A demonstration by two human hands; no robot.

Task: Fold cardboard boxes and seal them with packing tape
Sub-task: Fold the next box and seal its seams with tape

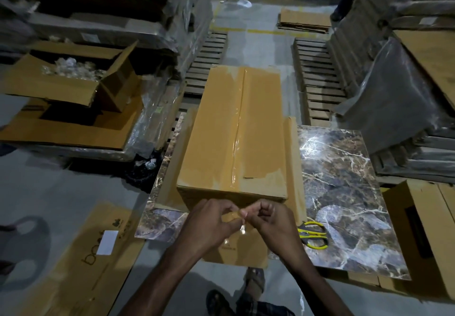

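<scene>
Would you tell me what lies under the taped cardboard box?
A marble-patterned board, with cardboard flaps sticking out at both sides. The box itself hides whatever lies directly beneath its middle.

One view on record: the head camera. I log it standing over the near edge of the table (pixel 344 180), facing forward and pitched down. The left hand (pixel 209 219) and right hand (pixel 268 219) sit close beneath the lens; the box (pixel 234 131) recedes from it. Wide-angle bowing at the margins. The far aisle (pixel 258 44) is dim, probably beyond useful detail.
</scene>
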